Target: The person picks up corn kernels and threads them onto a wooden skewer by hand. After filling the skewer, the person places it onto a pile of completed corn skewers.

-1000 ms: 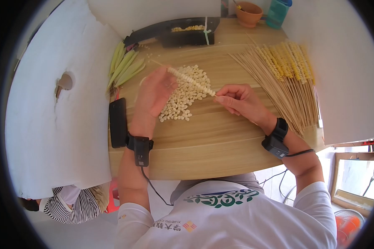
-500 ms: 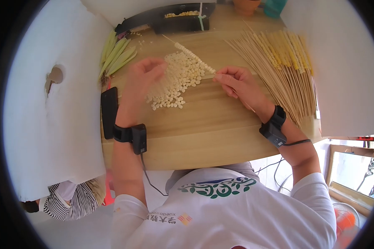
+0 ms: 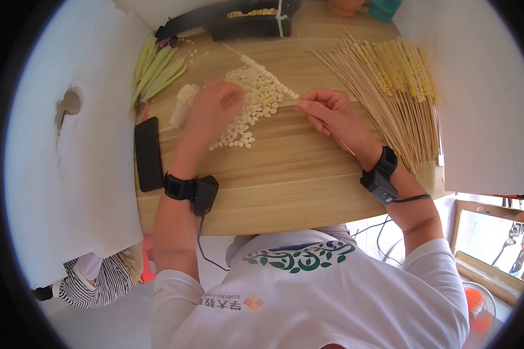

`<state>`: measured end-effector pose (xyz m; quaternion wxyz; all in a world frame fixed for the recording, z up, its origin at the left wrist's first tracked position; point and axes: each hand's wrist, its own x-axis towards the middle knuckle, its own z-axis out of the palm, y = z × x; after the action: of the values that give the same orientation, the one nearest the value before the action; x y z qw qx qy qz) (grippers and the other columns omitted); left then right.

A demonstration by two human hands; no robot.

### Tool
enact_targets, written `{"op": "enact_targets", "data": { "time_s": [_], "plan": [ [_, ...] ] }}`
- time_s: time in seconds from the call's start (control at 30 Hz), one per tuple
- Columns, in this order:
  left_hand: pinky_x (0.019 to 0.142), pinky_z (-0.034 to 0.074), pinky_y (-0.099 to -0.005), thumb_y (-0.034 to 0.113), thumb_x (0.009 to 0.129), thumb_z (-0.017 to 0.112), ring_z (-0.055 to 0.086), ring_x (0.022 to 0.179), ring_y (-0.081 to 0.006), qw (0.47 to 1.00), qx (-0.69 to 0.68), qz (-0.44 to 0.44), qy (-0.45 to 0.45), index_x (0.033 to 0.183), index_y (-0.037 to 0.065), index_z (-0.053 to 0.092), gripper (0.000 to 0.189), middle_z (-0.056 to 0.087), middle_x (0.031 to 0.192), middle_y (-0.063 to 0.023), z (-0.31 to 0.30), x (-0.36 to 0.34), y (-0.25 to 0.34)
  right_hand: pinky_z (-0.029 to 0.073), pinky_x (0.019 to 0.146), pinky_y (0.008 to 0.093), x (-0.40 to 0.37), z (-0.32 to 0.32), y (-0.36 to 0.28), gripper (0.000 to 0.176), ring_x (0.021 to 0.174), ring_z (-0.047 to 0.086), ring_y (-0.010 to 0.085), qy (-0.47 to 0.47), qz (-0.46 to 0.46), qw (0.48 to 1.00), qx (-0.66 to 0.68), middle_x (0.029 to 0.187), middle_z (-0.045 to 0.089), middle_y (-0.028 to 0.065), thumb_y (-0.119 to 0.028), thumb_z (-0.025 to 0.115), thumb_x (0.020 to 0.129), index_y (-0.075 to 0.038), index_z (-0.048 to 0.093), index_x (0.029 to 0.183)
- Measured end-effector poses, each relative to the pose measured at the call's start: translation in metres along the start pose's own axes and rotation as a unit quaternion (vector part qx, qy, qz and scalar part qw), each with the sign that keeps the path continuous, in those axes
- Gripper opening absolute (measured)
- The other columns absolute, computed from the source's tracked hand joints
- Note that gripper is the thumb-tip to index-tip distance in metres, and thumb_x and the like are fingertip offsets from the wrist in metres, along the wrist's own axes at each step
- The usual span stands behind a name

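Observation:
My right hand point(image 3: 333, 113) is closed around a thin wooden skewer point(image 3: 346, 146) that slants up to the left. Pale corn kernels point(image 3: 269, 77) are threaded along the skewer's upper part, with its bare tip pointing away from me. My left hand point(image 3: 218, 103), slightly smeared by motion, hovers over the left side of a heap of loose corn kernels point(image 3: 247, 125). Its fingers are curled towards the thumb; whatever they pinch is too small to make out. Partly behind that hand lies a pale corn cob point(image 3: 184, 106).
Many skewers point(image 3: 390, 116), several strung with yellow kernels, lie at the right. Green husks point(image 3: 160, 70) and a black phone point(image 3: 149, 154) are on the left. A black container point(image 3: 250, 24) holding kernels stands at the back, near a teal cup point(image 3: 384, 9). White panels flank the wooden table point(image 3: 285, 186).
My left hand has shifted slightly right over the kernels, and the corn cob beside it now shows. My right hand still holds the skewer in nearly the same place. The view has shifted a little.

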<state>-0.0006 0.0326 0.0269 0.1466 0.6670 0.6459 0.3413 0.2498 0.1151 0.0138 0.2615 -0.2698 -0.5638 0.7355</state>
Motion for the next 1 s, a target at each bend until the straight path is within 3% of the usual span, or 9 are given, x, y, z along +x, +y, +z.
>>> {"op": "enact_targets", "data": {
  "time_s": [0.23, 0.3, 0.33, 0.4, 0.43, 0.5, 0.7, 1.0],
  "plan": [
    [0.068, 0.045, -0.0238, 0.004, 0.081, 0.066, 0.055, 0.074, -0.0115, 0.999, -0.017, -0.034, 0.009, 0.091, 0.001, 0.063, 0.011, 0.060, 0.082, -0.0028, 0.001, 0.000, -0.008, 0.027, 0.043, 0.0167, 0.000, 0.000, -0.001, 0.014, 0.047, 0.038, 0.0007, -0.001, 0.004, 1.000, -0.023, 0.057, 0.050, -0.0047, -0.017, 0.062, 0.091, -0.003, 0.064, 0.091],
    [0.067, 0.044, -0.0210, 0.005, 0.083, 0.067, 0.054, 0.071, -0.0081, 0.986, -0.124, -0.109, 0.022, 0.090, 0.003, 0.064, 0.008, 0.063, 0.082, -0.0005, 0.000, 0.002, -0.012, 0.028, 0.043, 0.0168, -0.001, 0.001, -0.002, 0.013, 0.047, 0.039, 0.0008, 0.000, 0.006, 1.000, -0.027, 0.057, 0.050, -0.0047, -0.016, 0.062, 0.091, -0.003, 0.064, 0.091],
    [0.067, 0.044, -0.0210, 0.005, 0.083, 0.067, 0.054, 0.071, -0.0081, 0.986, -0.123, -0.107, 0.029, 0.090, 0.003, 0.064, 0.008, 0.063, 0.082, -0.0005, -0.003, 0.003, -0.013, 0.028, 0.043, 0.0169, -0.001, 0.000, -0.003, 0.013, 0.047, 0.039, 0.0009, 0.001, 0.008, 0.999, -0.031, 0.056, 0.050, -0.0048, -0.016, 0.062, 0.091, -0.003, 0.064, 0.091],
    [0.067, 0.045, -0.0197, 0.006, 0.085, 0.067, 0.055, 0.070, -0.0065, 0.941, -0.295, -0.152, 0.067, 0.092, 0.003, 0.065, 0.008, 0.066, 0.084, -0.0021, -0.010, 0.006, -0.016, 0.028, 0.042, 0.0171, 0.000, -0.001, -0.003, 0.013, 0.047, 0.039, 0.0008, -0.011, 0.007, 0.999, -0.029, 0.056, 0.050, -0.0048, -0.016, 0.062, 0.091, -0.003, 0.064, 0.091],
    [0.067, 0.045, -0.0197, 0.006, 0.085, 0.067, 0.055, 0.070, -0.0065, 0.941, -0.294, -0.150, 0.074, 0.092, 0.003, 0.065, 0.008, 0.066, 0.084, -0.0021, -0.014, 0.007, -0.018, 0.028, 0.042, 0.0172, -0.001, 0.000, -0.003, 0.012, 0.047, 0.039, 0.0007, -0.016, 0.012, 1.000, -0.021, 0.056, 0.050, -0.0048, -0.015, 0.062, 0.091, -0.003, 0.064, 0.091],
    [0.067, 0.046, -0.0198, 0.007, 0.086, 0.067, 0.056, 0.071, -0.0069, 0.894, -0.406, -0.162, 0.103, 0.094, 0.002, 0.065, 0.010, 0.068, 0.089, -0.0066, -0.020, 0.008, -0.024, 0.028, 0.042, 0.0173, -0.001, 0.001, -0.004, 0.012, 0.046, 0.039, 0.0007, -0.020, 0.009, 0.999, -0.024, 0.056, 0.050, -0.0049, -0.015, 0.063, 0.091, -0.003, 0.064, 0.091],
    [0.066, 0.047, -0.0195, 0.006, 0.086, 0.067, 0.057, 0.070, -0.0078, 0.866, -0.422, -0.199, 0.181, 0.102, 0.000, 0.065, 0.017, 0.068, 0.090, -0.0075, -0.029, 0.009, -0.028, 0.028, 0.042, 0.0174, -0.005, 0.003, -0.009, 0.010, 0.047, 0.039, 0.0004, -0.049, 0.021, 0.998, -0.039, 0.057, 0.050, -0.0054, -0.013, 0.062, 0.090, -0.003, 0.064, 0.090],
    [0.066, 0.048, -0.0196, 0.004, 0.087, 0.065, 0.058, 0.071, -0.0080, 0.869, -0.419, -0.169, 0.202, 0.105, -0.002, 0.066, 0.019, 0.068, 0.090, -0.0058, -0.026, 0.007, -0.035, 0.027, 0.044, 0.0173, -0.007, 0.009, -0.011, 0.007, 0.049, 0.038, -0.0008, -0.066, 0.025, 0.995, -0.072, 0.058, 0.049, -0.0070, -0.010, 0.061, 0.090, -0.003, 0.064, 0.091]
  ]
}}
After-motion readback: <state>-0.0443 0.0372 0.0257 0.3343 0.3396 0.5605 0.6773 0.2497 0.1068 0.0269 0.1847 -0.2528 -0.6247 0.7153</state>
